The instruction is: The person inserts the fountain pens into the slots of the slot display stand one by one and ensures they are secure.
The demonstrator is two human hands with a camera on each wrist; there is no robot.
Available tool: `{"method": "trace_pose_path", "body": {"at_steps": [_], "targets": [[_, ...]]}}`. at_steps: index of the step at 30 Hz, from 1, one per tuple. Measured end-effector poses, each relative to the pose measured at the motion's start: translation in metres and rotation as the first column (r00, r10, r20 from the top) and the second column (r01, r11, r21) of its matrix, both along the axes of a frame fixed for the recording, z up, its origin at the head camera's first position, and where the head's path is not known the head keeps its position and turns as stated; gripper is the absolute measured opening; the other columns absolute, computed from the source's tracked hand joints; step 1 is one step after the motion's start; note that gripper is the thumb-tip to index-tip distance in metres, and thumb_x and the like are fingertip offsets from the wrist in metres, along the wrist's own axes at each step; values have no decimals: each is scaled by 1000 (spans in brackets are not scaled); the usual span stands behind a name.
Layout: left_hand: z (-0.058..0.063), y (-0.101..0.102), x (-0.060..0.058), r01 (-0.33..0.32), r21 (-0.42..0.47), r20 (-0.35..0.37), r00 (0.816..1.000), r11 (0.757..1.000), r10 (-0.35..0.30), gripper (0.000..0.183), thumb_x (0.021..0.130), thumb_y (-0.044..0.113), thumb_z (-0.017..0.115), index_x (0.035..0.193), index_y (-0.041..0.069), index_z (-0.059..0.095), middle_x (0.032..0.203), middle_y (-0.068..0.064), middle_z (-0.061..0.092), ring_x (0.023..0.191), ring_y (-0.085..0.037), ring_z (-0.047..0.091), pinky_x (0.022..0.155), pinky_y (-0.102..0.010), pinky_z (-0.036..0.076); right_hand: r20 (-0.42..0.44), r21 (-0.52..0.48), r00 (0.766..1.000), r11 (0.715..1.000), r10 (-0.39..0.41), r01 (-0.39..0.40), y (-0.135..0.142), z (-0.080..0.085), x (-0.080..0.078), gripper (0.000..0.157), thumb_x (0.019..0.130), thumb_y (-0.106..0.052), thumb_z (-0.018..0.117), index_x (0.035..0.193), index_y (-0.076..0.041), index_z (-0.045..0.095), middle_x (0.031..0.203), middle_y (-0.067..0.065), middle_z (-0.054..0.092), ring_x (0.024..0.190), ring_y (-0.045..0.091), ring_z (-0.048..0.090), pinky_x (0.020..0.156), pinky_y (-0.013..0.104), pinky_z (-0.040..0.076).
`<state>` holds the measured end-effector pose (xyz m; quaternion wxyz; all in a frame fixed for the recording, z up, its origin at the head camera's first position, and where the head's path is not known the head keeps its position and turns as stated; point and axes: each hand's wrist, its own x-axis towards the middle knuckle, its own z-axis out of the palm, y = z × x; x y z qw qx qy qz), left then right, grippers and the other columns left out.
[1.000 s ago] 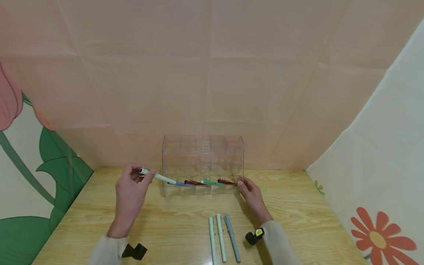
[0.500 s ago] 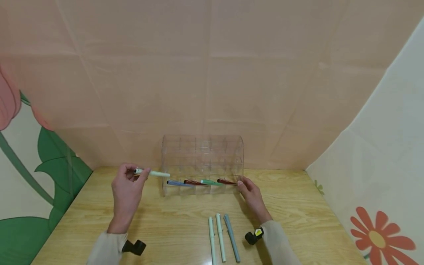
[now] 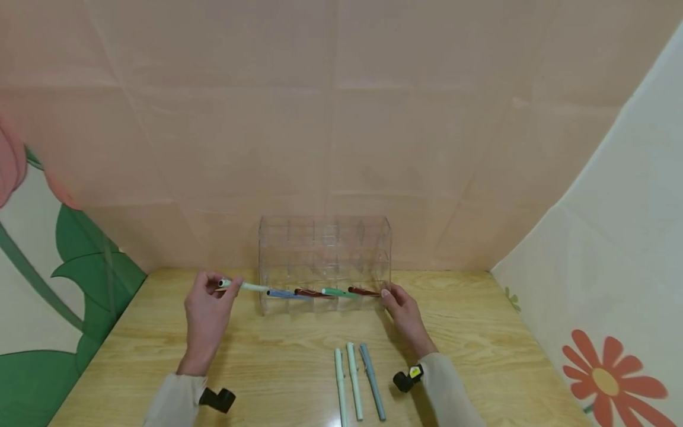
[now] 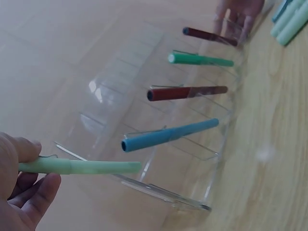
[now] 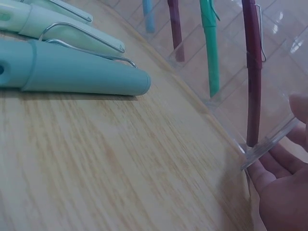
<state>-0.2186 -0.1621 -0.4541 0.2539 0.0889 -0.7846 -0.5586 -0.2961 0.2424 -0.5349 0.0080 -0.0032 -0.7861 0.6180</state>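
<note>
In the head view a clear plastic organizer (image 3: 325, 258) with several compartments stands at the table's back. My left hand (image 3: 205, 317), at its left side, pinches a pale green pen (image 4: 96, 167) between thumb and fingers. The pen is nearly level, its far end overlapping the organizer's left edge in the left wrist view. Along the bottom row lie a blue pen (image 4: 168, 135), a dark red pen (image 4: 185, 93), a green pen (image 4: 199, 59) and a second dark red pen (image 4: 209, 36). My right hand (image 3: 407, 314) holds the organizer's lower right edge.
Two pale green pens (image 3: 354, 382) and a blue-grey pen (image 3: 372, 382) lie side by side on the wooden table (image 3: 277, 362), in front of the organizer. A pinkish backdrop (image 3: 331, 118) rises behind it, with floral panels at both sides.
The pale green pen, earlier slanting down across the blue pen's end, was drawn back left and levelled, then lowered slightly. My right hand keeps its place on the organizer.
</note>
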Motion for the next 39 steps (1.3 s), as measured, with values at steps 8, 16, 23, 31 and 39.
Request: {"method": "trace_pose_path", "body": {"at_steps": [8,16,23,31,39], "targets": [[-15,1,-6,-1,-36,37,999,999,2,33,100,29,77,112,3,60,107,-15,73,86,3,65,74,-9,54,-16,15,1000,1000,-18,18,5,-24,-12,54,112,-30,56,157,-1,49,156,27,55,140,39,59,115,47,53],[-26,4,-10,21,-85,76,997,996,-15,30,100,26,77,112,3,61,109,-15,74,88,0,65,75,-10,53,-24,1,999,1000,-24,24,5,-24,-11,52,112,-30,58,156,-3,51,156,24,57,138,35,60,110,38,55],[-33,7,-12,33,-113,96,995,993,-23,29,101,26,76,111,4,62,108,-16,73,97,-24,72,74,-12,53,-1,-6,1000,1000,-20,20,5,-23,-14,51,113,-25,55,156,1,48,157,29,54,140,43,58,112,45,54],[-39,8,-11,61,-131,122,992,990,-45,31,103,33,73,116,6,66,111,-16,74,101,-29,74,74,-14,53,-29,18,999,1000,-18,18,4,-24,-9,54,111,-34,58,156,-4,52,155,25,57,138,40,61,103,26,54],[-46,9,-14,67,-161,99,994,985,-52,32,107,36,66,119,7,72,106,-13,77,90,-21,73,71,-18,54,-34,30,999,999,-19,20,5,-22,-8,55,110,-39,59,155,-7,53,156,23,57,137,39,62,110,37,54]]}}
